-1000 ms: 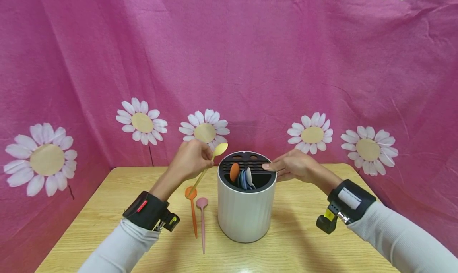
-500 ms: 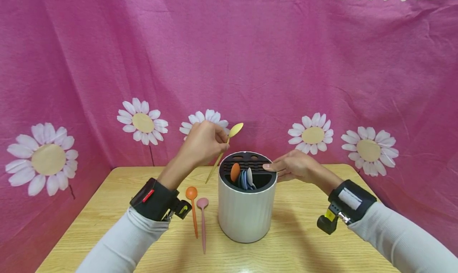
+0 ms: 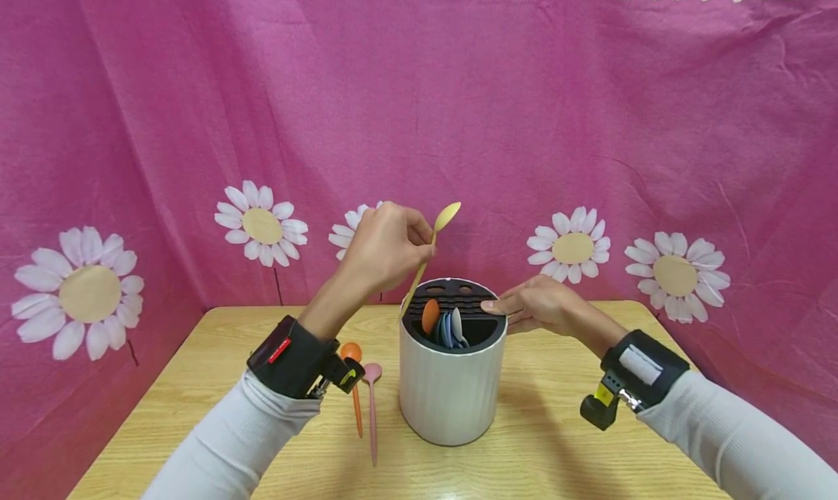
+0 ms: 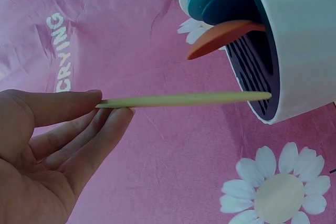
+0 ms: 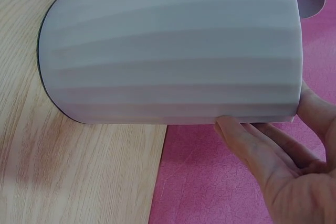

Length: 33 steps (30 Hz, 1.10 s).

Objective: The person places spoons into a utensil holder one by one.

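My left hand pinches a yellow spoon between thumb and fingertips, bowl end up. In the left wrist view, the tip of the yellow spoon's handle lies at the rim by the slotted part of the white utensil holder; whether it touches cannot be told. My right hand grips the holder's right side, thumb over the black top and fingers against the ribbed outer wall. Inside the open front compartment stand an orange spoon and several blue and white ones.
On the wooden table, left of the holder, lie an orange spoon and a pink spoon. The left wrist camera partly covers the orange one. A pink cloth with daisies hangs behind the table.
My left hand has carried the yellow spoon up and to the right, from above the lying spoons to the holder's left rim. The right hand and the holder stay in place.
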Tool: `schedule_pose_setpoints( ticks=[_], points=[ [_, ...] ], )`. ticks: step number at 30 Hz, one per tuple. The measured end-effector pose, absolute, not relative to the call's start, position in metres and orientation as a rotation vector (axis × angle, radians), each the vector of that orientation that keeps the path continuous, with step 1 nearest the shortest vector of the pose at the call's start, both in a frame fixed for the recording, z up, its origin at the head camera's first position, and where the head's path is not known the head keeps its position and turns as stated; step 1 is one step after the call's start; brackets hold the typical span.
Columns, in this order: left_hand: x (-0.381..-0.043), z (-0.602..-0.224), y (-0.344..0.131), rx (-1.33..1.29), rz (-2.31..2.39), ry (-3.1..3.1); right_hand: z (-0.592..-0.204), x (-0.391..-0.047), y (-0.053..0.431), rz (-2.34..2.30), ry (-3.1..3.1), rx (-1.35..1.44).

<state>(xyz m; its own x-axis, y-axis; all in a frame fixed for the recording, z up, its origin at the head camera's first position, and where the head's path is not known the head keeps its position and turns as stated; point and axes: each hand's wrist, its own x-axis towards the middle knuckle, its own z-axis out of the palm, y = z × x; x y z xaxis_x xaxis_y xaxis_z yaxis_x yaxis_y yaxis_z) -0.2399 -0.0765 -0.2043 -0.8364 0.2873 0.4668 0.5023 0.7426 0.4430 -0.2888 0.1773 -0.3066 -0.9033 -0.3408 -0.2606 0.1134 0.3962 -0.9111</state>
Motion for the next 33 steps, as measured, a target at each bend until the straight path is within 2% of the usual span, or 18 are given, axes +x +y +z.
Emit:
schedule_pose_setpoints(
  ticks=[18,33],
  points=[
    [-0.237,-0.208,-0.085,-0.598,-1.029,-2.561,-0.308,-0.289,0.177,-1.524,2.254,-0.217],
    [-0.235,-0.221,-0.083,-0.611,-1.006,-2.645,-0.307,-0.288,0.178,-1.535,2.234,-0.203]
  ],
)
